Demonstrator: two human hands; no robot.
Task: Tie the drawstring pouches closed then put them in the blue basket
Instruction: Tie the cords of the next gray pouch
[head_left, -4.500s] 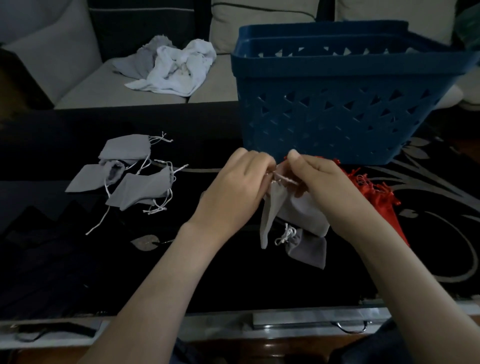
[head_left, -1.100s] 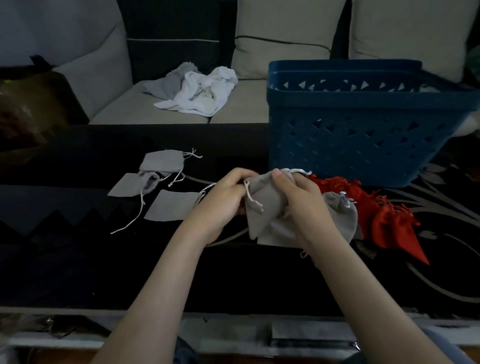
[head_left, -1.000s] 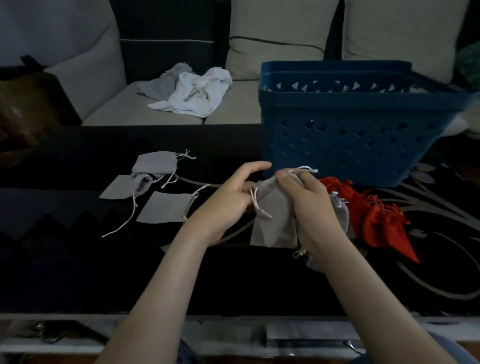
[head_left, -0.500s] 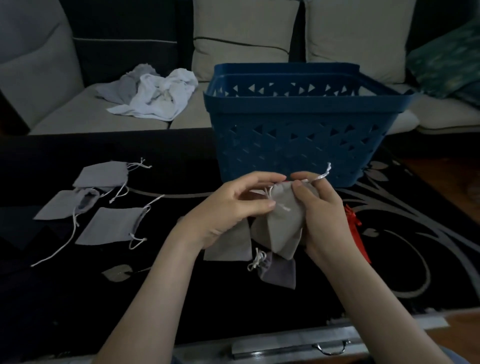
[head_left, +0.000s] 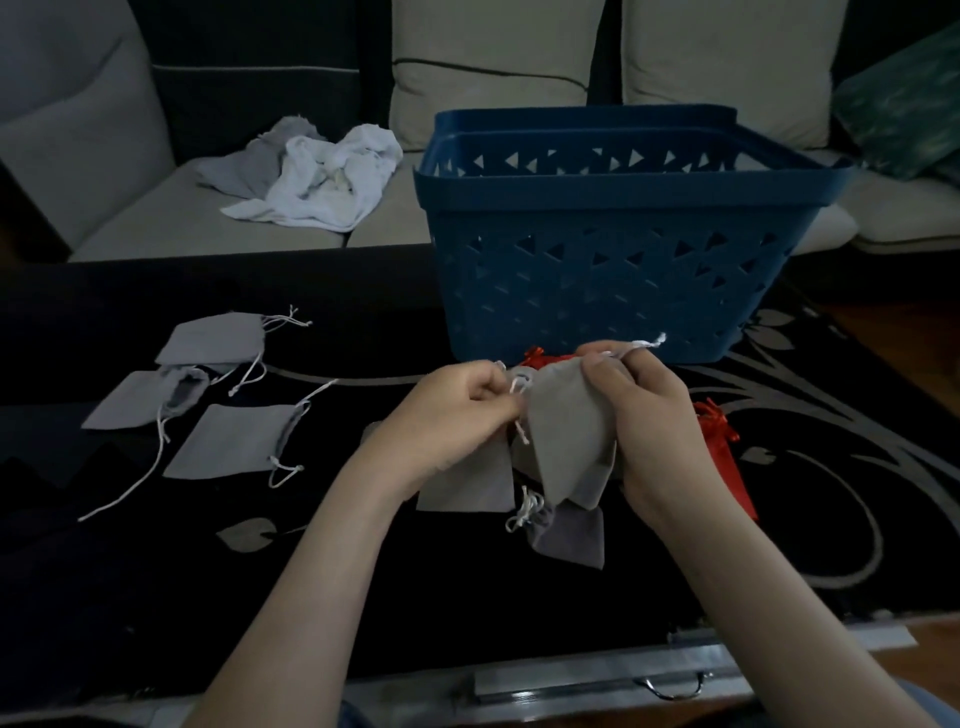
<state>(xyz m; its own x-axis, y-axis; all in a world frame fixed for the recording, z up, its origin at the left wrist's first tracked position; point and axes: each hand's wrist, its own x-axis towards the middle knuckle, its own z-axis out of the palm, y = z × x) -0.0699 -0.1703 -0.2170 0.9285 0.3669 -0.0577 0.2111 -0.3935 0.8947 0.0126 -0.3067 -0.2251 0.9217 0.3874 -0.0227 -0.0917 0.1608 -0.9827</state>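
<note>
Black patterned bench (head_left: 156, 571) stands before a sofa (head_left: 156, 228), where crumpled cloths (head_left: 322, 182) lie at the left. Three flat grey pouches (head_left: 234, 441) rest on the bench's left side, cords loose. Your left grip (head_left: 457, 410) pinches a white drawstring (head_left: 519, 387) of the grey pouch (head_left: 566, 431) held above the bench. Your right grip (head_left: 649, 415) pinches the pouch's mouth and the other cord end. Behind stands the blue basket (head_left: 597, 291). Red pouches (head_left: 722, 452) lie just right of your right grip.

Crumpled white cloth (head_left: 332, 187) beside grey cloth (head_left: 244, 166) on sofa seat (head_left: 156, 228); green cushion (head_left: 904, 104) far right; black table (head_left: 130, 597) with grey leaf pattern.
</note>
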